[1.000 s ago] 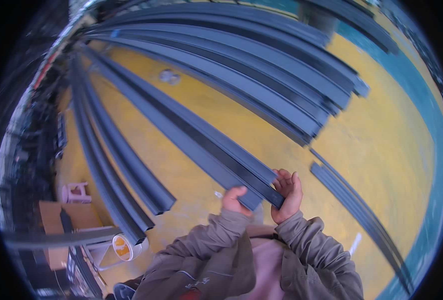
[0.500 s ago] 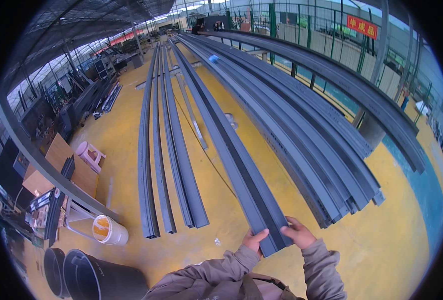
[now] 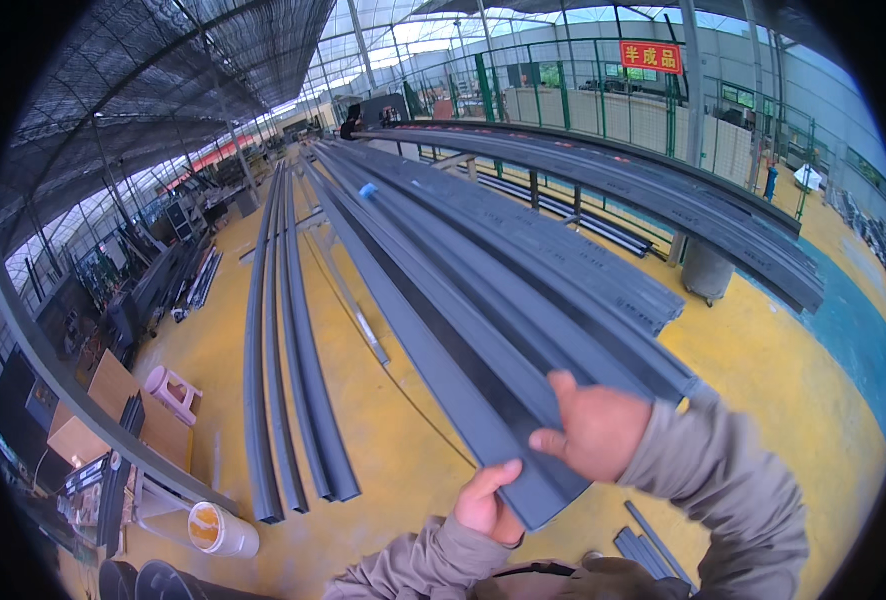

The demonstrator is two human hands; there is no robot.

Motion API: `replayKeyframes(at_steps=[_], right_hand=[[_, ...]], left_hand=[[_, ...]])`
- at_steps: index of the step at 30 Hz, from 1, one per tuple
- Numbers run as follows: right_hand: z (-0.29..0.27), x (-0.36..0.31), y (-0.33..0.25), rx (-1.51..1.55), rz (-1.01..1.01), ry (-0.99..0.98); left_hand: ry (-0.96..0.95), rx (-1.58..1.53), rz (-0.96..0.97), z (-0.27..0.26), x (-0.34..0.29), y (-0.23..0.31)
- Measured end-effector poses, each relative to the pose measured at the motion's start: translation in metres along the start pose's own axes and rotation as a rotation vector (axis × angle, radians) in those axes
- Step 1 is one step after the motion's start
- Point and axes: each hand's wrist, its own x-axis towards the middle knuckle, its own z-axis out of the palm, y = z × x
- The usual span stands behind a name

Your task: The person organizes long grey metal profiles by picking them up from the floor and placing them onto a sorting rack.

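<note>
Long grey profile in hand
Left hand clamps fingers on its edge; right hand touches it, fingers' grip unclear.

Red sign, yellow characters, on green fence

A long, narrow grey bar, with a darker band running along its length, slants from the far background down to the foreground; its near end is held, its far end indistinct.
</note>
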Motion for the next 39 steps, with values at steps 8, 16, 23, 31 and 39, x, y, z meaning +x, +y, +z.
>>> replayKeyframes(at_steps=[8,16,23,31,39], right_hand=[[-0.222,-0.046,0.143,-0.396,-0.026,0.148],[-0.267,-0.097,0.381,-0.127,0.096,0.219],[-0.181,-0.145,0.485,0.151,0.204,0.198],[-0.085,-0.162,0.524,0.536,0.203,0.139],[-0.027,-0.177,0.487,0.728,0.204,0.062]], left_hand=[[-0.264,0.078,0.08,0.19,0.186,-0.113],[0.015,0.306,-0.094,0.196,0.366,-0.283],[0.228,0.501,-0.098,0.132,0.361,-0.378],[0.304,0.543,-0.178,0.094,0.316,-0.39],[0.413,0.662,-0.21,0.09,0.258,-0.367]])
